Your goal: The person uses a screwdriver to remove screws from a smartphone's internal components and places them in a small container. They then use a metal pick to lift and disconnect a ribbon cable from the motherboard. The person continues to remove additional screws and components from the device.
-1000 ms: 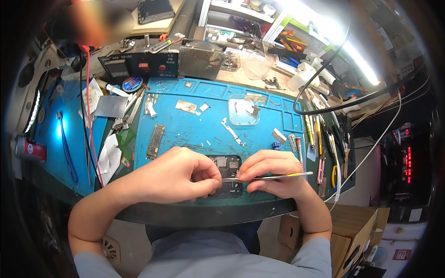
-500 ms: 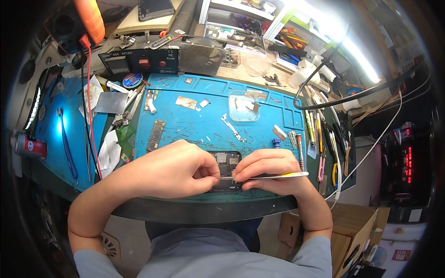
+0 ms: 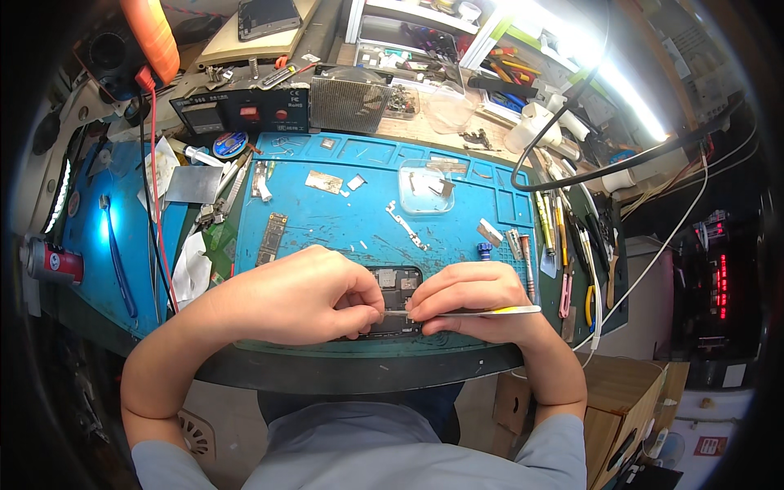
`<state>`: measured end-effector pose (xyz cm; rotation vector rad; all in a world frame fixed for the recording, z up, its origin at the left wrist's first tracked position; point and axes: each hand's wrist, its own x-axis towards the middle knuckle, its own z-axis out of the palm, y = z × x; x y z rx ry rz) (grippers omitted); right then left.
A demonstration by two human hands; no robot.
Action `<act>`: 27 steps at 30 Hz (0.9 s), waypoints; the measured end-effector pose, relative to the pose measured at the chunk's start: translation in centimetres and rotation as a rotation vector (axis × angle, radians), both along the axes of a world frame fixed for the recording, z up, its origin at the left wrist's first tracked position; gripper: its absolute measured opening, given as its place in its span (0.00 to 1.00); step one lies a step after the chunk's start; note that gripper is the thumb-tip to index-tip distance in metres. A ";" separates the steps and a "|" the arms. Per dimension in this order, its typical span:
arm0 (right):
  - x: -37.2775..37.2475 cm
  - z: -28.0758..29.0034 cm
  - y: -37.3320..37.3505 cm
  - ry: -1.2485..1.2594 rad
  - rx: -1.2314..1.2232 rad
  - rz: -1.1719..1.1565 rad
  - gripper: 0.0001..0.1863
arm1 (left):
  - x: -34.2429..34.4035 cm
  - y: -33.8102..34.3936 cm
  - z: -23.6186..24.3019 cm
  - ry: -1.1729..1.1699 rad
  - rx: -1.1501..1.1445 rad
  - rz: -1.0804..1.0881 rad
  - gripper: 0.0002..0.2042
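Note:
An opened phone point(image 3: 399, 278) with its dark inner parts showing lies on the blue work mat point(image 3: 327, 233), close to the mat's near edge. My right hand point(image 3: 474, 296) grips slim tweezers point(image 3: 490, 312) with a white and yellow back end, held nearly level over the phone. Their thin metal tip points left, reaching the fingers of my left hand point(image 3: 327, 298). That hand is curled in a pinch over the phone's left part. Whatever it pinches is hidden by the fingers. Both hands cover much of the phone's lower half.
A circuit board point(image 3: 272, 238) lies left of the phone, a clear plastic box point(image 3: 426, 188) beyond it. A small blue-capped piece point(image 3: 485, 251) and pliers point(image 3: 590, 306) are at right. A glowing blue brush-like tool point(image 3: 116, 253) and a drink can point(image 3: 53, 260) stand far left. A black cable point(image 3: 563, 186) arches over the right.
The whole view has shifted slightly. Both hands keep nearly the same pose over the phone, with a little more of the tweezers' tip showing between them.

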<state>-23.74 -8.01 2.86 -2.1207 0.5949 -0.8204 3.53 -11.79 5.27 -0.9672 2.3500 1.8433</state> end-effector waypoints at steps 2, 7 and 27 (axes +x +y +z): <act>-0.1 0.0 0.1 0.011 0.023 -0.023 0.12 | -0.1 -0.1 -0.1 0.006 0.017 0.005 0.10; -1.5 0.3 0.0 0.034 0.029 -0.152 0.09 | -0.1 0.1 0.3 0.003 0.064 0.056 0.10; -1.2 -1.2 -0.4 0.062 0.078 -0.288 0.07 | -0.6 2.7 -2.1 0.126 -0.833 0.180 0.17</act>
